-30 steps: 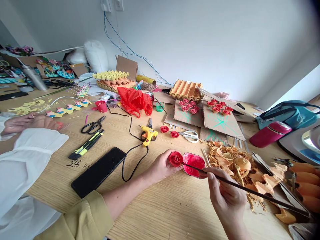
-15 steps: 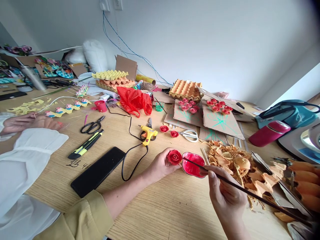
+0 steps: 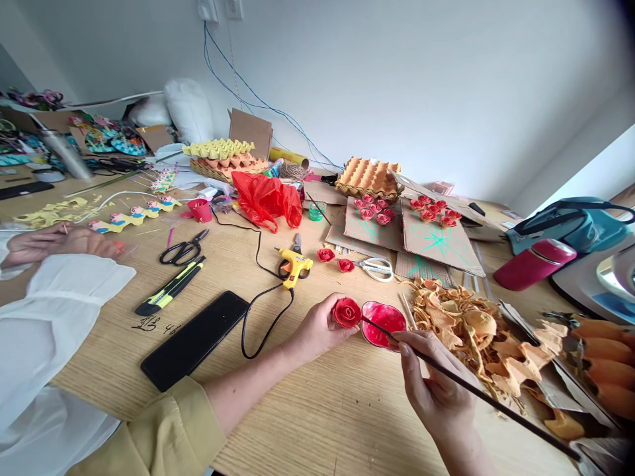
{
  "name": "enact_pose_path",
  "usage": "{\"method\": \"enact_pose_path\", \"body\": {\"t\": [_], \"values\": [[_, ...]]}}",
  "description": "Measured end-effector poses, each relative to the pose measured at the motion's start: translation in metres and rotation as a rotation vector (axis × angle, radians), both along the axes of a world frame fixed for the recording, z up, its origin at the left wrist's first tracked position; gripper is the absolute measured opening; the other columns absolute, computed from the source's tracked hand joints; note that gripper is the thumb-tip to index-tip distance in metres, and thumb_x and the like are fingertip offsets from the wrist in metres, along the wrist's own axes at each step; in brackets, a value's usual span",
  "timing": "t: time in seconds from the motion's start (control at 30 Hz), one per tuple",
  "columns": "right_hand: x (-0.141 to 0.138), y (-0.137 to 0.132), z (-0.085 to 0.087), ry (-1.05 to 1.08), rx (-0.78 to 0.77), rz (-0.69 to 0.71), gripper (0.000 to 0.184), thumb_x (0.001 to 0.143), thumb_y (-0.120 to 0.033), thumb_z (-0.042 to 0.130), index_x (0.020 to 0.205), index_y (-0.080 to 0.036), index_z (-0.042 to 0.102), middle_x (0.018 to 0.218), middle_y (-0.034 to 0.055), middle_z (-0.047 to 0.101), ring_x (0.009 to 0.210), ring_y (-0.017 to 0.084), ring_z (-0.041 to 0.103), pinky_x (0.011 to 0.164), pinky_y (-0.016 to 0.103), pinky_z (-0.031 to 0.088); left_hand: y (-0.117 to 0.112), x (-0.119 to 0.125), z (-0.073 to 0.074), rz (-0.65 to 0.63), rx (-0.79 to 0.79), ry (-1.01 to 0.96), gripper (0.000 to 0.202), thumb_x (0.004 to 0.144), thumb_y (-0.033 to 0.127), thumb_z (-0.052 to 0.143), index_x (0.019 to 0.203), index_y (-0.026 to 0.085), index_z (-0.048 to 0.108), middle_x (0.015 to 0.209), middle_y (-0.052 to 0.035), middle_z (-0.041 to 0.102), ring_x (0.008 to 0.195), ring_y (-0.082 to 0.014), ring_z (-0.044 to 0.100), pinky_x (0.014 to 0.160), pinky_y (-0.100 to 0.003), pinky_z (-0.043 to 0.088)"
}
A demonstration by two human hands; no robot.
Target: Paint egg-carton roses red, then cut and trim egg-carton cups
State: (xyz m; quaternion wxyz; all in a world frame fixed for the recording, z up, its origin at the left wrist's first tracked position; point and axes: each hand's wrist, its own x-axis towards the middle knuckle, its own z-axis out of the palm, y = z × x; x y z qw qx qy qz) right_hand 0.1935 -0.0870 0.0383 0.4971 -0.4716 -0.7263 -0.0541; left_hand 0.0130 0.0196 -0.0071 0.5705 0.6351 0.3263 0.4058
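My left hand pinches a red paper rose, its open face turned up toward me. In my right hand is a long dark paintbrush, gripped near its front end. The brush tip is at the rose's right edge; whether it touches, I cannot tell. Just behind the brush sits a small dish coated inside with red paint. Two more red roses lie on the table beyond my left hand, close to white-handled scissors.
A yellow glue gun with a black cord, a phone and a utility knife lie to the left. Torn orange egg-carton scraps are heaped on the right. Another person's hands work at far left.
My right hand and the paintbrush have moved slightly left, bringing the tip to the rose's edge. My left hand and the rose have barely moved.
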Motion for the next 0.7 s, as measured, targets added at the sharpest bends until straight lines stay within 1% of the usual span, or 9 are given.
{"method": "enact_pose_path", "body": {"t": [0.07,0.23,0.4,0.57,0.7], "values": [[-0.0002,-0.0001,0.0006,-0.012,0.001,0.007,0.023,0.095,-0.007,0.058,0.110,-0.022,0.068,0.084,0.0038,0.071,0.074,0.016,0.068,0.069,0.028,0.055,-0.0005,0.0000,0.0003,0.003,0.006,0.005,0.039,0.075,0.028,0.083,0.105,0.017,0.061,0.098,-0.0029,0.068,0.089,-0.0172,0.064,0.083,-0.027,0.052],[-0.0001,-0.0020,-0.0003,-0.016,-0.059,0.059,0.019,0.094,-0.007,0.058,0.105,-0.021,0.066,0.082,0.0025,0.069,0.073,0.015,0.068,0.069,0.028,0.055,-0.0018,-0.0019,0.0037,0.017,0.043,0.028,0.038,0.074,0.023,0.080,0.106,0.017,0.061,0.097,-0.0030,0.069,0.089,-0.0176,0.064,0.082,-0.027,0.053],[-0.0004,-0.0014,-0.0006,-0.012,-0.025,0.008,0.019,0.094,-0.008,0.060,0.105,-0.021,0.067,0.084,0.0037,0.070,0.075,0.016,0.068,0.068,0.028,0.055,-0.0017,-0.0030,0.0019,0.039,0.101,0.070,0.034,0.079,0.027,0.079,0.106,0.018,0.061,0.098,-0.0034,0.069,0.090,-0.0178,0.065,0.082,-0.027,0.053],[-0.0041,-0.0016,0.0035,-0.033,-0.045,0.071,0.020,0.095,-0.009,0.058,0.105,-0.022,0.067,0.083,0.0035,0.071,0.073,0.015,0.068,0.068,0.028,0.056,-0.0007,-0.0033,0.0008,0.064,0.144,0.076,0.036,0.077,0.021,0.078,0.109,0.018,0.062,0.103,-0.0047,0.071,0.094,-0.0193,0.067,0.085,-0.028,0.053],[-0.0030,-0.0003,0.0052,-0.057,0.014,0.007,0.019,0.094,-0.007,0.059,0.104,-0.021,0.067,0.082,0.0033,0.070,0.072,0.015,0.067,0.068,0.027,0.055,-0.0008,-0.0031,0.0018,0.070,0.148,0.094,0.035,0.078,0.027,0.079,0.107,0.019,0.061,0.099,-0.0035,0.071,0.090,-0.0187,0.066,0.084,-0.028,0.054]]}}
